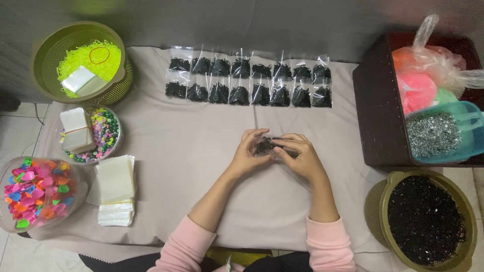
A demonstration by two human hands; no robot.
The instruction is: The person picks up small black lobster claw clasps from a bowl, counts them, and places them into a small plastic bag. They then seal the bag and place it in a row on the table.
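Clear plastic packet (269, 147) of small black pieces sits pinched between both hands at desk centre; left hand (247, 151) grip closed on its left end, right hand (300, 156) grip closed on its right end, fingertips meeting over it. Pink sleeves (330, 244) on both arms. Grey cloth (201, 146) covers the desk. Beyond the hands, two rows of filled black packets (249, 83) lie flat. Right side: dark crate (378, 116) with pink and green bags and a teal tub of silver bits (436, 133); olive basket of black pieces (426, 219) near the right elbow. Left side: stack of empty clear bags (116, 189), bowl of mixed colour beads (103, 133), clear tub of bright clips (35, 194), olive basket with neon yellow shreds (83, 60).
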